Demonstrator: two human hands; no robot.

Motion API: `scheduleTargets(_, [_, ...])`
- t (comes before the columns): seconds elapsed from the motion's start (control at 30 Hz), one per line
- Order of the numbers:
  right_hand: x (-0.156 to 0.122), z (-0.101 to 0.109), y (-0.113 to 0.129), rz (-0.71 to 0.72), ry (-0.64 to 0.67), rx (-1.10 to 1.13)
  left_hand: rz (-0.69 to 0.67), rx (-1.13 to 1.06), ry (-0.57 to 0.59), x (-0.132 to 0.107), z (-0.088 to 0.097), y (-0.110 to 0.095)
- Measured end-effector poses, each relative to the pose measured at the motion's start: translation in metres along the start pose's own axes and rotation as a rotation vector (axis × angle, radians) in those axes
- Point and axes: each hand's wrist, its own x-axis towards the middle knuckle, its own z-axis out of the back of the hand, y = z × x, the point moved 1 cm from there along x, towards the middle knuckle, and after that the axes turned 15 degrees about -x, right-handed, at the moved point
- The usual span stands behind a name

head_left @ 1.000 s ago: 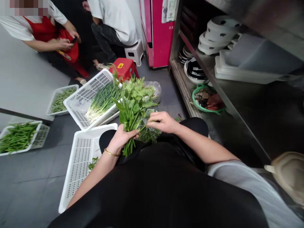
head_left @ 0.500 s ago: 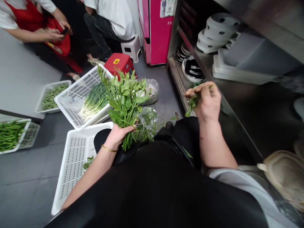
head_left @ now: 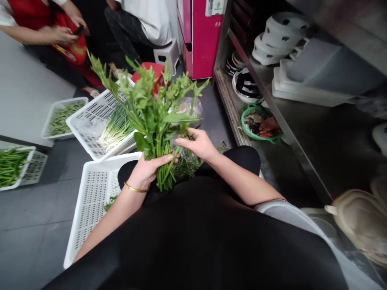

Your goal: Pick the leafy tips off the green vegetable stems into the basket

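My left hand [head_left: 145,171] grips the stems of a bunch of leafy greens [head_left: 151,108], held upright over my lap. My right hand [head_left: 196,143] rests against the right side of the bunch, fingers curled around a stem near the base. A clear plastic bag with more greens [head_left: 189,163] lies just under that hand. A white perforated basket [head_left: 93,201] stands on the floor to my left, holding a few green scraps.
A tilted white basket of green onions [head_left: 102,121] and two baskets of green beans [head_left: 62,117] [head_left: 13,167] sit on the floor. A green basket with scraps [head_left: 256,125] sits on a low steel shelf with plates. Two people sit ahead by a red stool [head_left: 149,70].
My right hand came back from the green basket on the shelf to the bunch. The left hand lifted the bunch slightly higher.
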Motion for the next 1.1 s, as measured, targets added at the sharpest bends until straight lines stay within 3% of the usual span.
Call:
scheduleTargets(0.17, [-0.005,-0.003,-0.004,-0.233,-0.018,0.134,0.08,-0.141,0.002,-0.003,0.012,0.007])
scheduleTargets(0.3, [-0.004,-0.016,-0.007,-0.211,-0.083,0.119,0.044,-0.195,-0.066,-0.009,0.017,0.009])
scheduleTargets(0.37, [-0.007,-0.011,-0.003,-0.155,-0.037,0.0,0.015,-0.206,-0.103,-0.014,0.021,0.005])
scheduleTargets(0.5, [-0.027,0.024,0.021,0.145,0.281,-0.475,0.019,-0.198,-0.149,-0.025,0.031,-0.008])
scheduleTargets(0.53, [-0.033,0.037,0.029,0.252,0.286,-0.585,0.025,-0.19,-0.161,-0.028,0.033,-0.01])
scheduleTargets(0.6, [-0.043,0.059,0.044,0.439,0.137,-0.772,0.024,-0.178,-0.177,-0.032,0.037,-0.012])
scheduleTargets(0.7, [-0.043,0.078,0.056,0.549,-0.09,-1.098,0.008,-0.188,-0.124,-0.036,0.039,-0.011])
scheduleTargets(0.8, [-0.031,0.078,0.05,0.543,0.015,-1.356,0.002,-0.214,-0.055,-0.037,0.041,-0.011])
scheduleTargets(0.87, [-0.024,0.073,0.041,0.563,0.126,-1.326,0.014,-0.216,-0.052,-0.038,0.042,-0.011])
scheduleTargets(0.97, [-0.023,0.07,0.033,0.58,0.149,-0.944,0.057,-0.198,-0.076,-0.041,0.042,-0.011])
scheduleTargets(1.1, [-0.027,0.079,0.031,0.338,-0.163,-0.367,0.077,-0.162,-0.108,-0.044,0.042,-0.009])
